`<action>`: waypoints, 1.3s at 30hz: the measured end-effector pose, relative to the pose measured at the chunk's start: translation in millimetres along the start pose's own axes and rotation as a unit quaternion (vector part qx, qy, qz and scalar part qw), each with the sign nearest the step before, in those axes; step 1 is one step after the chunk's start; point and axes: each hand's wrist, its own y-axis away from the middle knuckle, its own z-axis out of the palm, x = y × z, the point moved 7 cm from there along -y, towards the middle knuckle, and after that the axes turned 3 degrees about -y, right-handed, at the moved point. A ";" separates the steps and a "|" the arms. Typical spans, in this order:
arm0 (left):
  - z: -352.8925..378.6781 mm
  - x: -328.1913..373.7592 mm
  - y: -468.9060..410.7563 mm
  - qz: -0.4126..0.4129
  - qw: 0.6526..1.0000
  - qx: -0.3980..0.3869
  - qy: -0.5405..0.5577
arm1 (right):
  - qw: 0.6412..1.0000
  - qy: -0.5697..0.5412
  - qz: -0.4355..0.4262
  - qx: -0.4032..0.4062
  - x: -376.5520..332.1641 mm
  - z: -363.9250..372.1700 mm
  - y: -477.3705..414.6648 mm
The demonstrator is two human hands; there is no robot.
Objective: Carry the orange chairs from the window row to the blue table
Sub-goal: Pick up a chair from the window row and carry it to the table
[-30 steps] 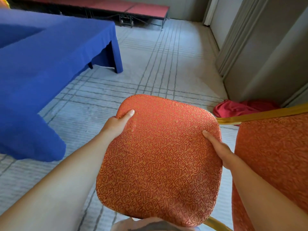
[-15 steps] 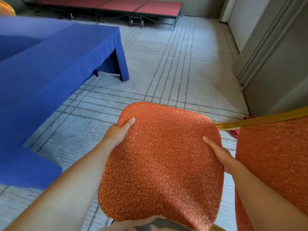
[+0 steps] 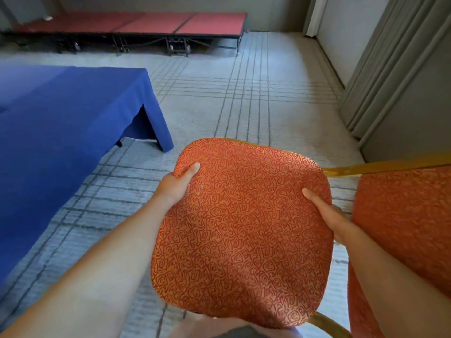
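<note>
in the lower middle of the frame, the orange chair [image 3: 244, 228] is held by its padded seat, tilted up toward the camera, near the blue table [image 3: 61, 123] at the left but not yet at it. the left hand [image 3: 173, 186] grasps the seat's left edge, thumb on top, fingers hidden underneath. the right hand [image 3: 327, 213] clasps the right edge the same way.

the legs are out of sight under the seat, so they could snag the table's hanging cloth on the way in. the fabric may also slip under a thumb-and-finger hold. the orange panel [image 3: 402, 228] with its gold rail [image 3: 385, 165] crowds the right forearm and could knock it. i cannot tell whether that panel is this chair's back or another chair.

counted: one seat in hand, one orange panel at the right edge, two hands, one blue table, one red stage [image 3: 146, 23] at upper left in three sections, all on a lined carpet [image 3: 231, 98].
</note>
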 end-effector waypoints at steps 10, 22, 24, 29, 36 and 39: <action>39.7 94.6 -211.5 -0.025 1.000 -0.010 0.013 | 1.000 0.016 -0.016 -0.006 -162.3 50.3 -182.7; 61.0 215.2 -447.9 -0.058 0.997 0.031 0.034 | 0.997 0.050 0.021 -0.056 -339.5 113.0 -436.3; 58.6 223.5 -487.9 -0.072 0.996 0.044 0.031 | 0.997 0.045 0.022 -0.064 -357.9 132.5 -473.9; 56.3 242.9 -590.9 -0.094 0.994 0.042 0.029 | 0.996 0.060 0.018 -0.070 -420.4 188.4 -540.4; 28.2 308.6 -782.6 -0.100 0.995 0.020 0.014 | 0.997 0.049 0.012 -0.055 -531.4 281.4 -665.4; 7.6 349.5 -853.0 -0.084 0.996 0.039 0.003 | 0.997 0.049 0.003 -0.058 -594.5 315.9 -710.8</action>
